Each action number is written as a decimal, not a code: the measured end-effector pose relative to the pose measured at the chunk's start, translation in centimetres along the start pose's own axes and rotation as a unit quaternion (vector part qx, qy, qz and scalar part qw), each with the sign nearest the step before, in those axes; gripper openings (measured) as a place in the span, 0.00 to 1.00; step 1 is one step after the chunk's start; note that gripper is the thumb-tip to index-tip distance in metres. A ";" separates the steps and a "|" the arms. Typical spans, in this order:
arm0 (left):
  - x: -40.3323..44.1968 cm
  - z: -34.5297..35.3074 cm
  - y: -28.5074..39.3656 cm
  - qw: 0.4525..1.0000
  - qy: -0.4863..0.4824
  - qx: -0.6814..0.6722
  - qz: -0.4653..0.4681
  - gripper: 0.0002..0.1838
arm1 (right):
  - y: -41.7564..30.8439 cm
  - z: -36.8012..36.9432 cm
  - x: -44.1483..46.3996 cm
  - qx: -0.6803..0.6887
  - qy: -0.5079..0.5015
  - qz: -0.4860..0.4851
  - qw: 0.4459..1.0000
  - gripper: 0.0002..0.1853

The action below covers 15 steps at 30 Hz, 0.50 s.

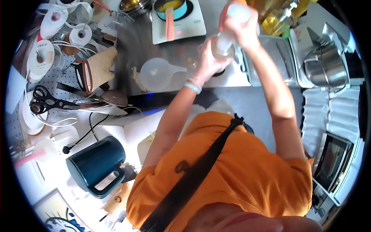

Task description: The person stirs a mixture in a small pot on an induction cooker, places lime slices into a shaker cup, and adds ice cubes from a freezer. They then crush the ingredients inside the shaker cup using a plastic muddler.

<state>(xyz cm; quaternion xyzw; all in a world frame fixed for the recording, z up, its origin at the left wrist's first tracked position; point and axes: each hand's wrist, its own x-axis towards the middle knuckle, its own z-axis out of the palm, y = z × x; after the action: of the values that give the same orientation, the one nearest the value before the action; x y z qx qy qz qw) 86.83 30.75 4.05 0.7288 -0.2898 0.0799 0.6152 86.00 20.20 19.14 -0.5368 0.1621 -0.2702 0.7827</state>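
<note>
In the head view, my left hand (210, 63), in a clear glove, is closed around a clear jar or cup (223, 52) above the counter. My right hand (247, 33) grips a whitish translucent container (239, 13) just above it, and the two seem to meet; blur hides the exact contact. Left of my left hand lies a translucent white round scoop or funnel with a handle (158, 74). Beyond stands a blue saucepan (178, 11) with yellow contents and a wooden handle, on a white induction cooker (179, 29).
At right are a glass tray (266, 75), a steel pot (326, 67) and a yellow pump bottle (274, 25). Scissors (48, 101), ribbon rolls (40, 58) and an oven mitt (98, 69) hang at left. A dark kettle (96, 164) stands lower left.
</note>
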 end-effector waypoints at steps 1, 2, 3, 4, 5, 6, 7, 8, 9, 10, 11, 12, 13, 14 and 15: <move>1.0 -0.2 -0.3 1.000 0.003 0.002 0.010 0.38 | 0.9 -0.3 1.1 -0.122 -0.138 -0.147 0.972 0.08; 0.4 -0.4 -0.5 1.000 -0.001 -0.013 -0.001 0.38 | 2.0 -1.4 1.3 -0.245 -0.257 -0.266 0.896 0.07; -0.3 -0.4 -0.7 1.000 -0.003 -0.029 -0.011 0.38 | 1.1 -0.5 0.9 -0.146 -0.307 -0.159 0.927 0.07; -0.3 -0.2 -0.7 1.000 0.005 -0.022 -0.016 0.38 | 0.2 0.2 1.3 -0.195 -0.291 -0.256 0.901 0.07; -0.3 0.0 -0.7 1.000 0.005 -0.018 -0.009 0.38 | -2.6 1.5 0.7 -0.192 -0.290 -0.241 0.906 0.07; -0.3 0.1 -0.6 1.000 0.003 -0.013 -0.008 0.37 | -6.4 2.7 -0.1 -0.187 -0.288 -0.221 0.913 0.06; -0.3 0.1 -0.7 1.000 0.005 -0.017 -0.014 0.37 | -9.7 2.7 0.0 -0.258 -0.349 -0.425 0.794 0.07; -0.4 0.1 -1.2 0.999 -0.004 -0.024 -0.038 0.37 | -13.1 3.4 -1.3 -0.317 -0.292 -0.585 0.687 0.06; -0.3 0.2 -1.4 0.999 -0.006 -0.035 -0.037 0.38 | -12.1 3.2 -1.1 -0.321 -0.291 -0.579 0.690 0.06; -0.4 0.3 -1.4 0.998 -0.008 -0.045 -0.037 0.38 | -10.0 2.9 -0.8 -0.297 -0.291 -0.511 0.752 0.06; -0.6 0.4 -1.3 0.998 -0.011 -0.048 -0.044 0.38 | -7.2 2.4 -0.5 -0.271 -0.288 -0.439 0.807 0.06; -0.6 0.4 -1.1 0.998 -0.012 -0.051 -0.047 0.38 | -4.4 1.8 -0.2 -0.241 -0.282 -0.366 0.853 0.06; -0.3 0.4 -1.0 0.997 -0.011 -0.053 -0.047 0.39 | -2.0 1.4 0.1 -0.209 -0.273 -0.295 0.892 0.06; -0.2 0.5 -1.1 0.998 -0.012 -0.056 -0.042 0.39 | -0.3 1.2 0.6 -0.174 -0.262 -0.225 0.922 0.06; -0.2 0.5 -1.2 0.999 -0.002 -0.045 -0.006 0.39 | 0.0 1.6 0.8 -0.137 -0.256 -0.155 0.944 0.06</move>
<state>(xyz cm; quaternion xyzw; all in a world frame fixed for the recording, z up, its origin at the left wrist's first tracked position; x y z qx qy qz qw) 87.23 30.42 2.81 0.7022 -0.2900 0.0614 0.6473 87.51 20.91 19.80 -0.7087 -0.0936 -0.2168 0.6649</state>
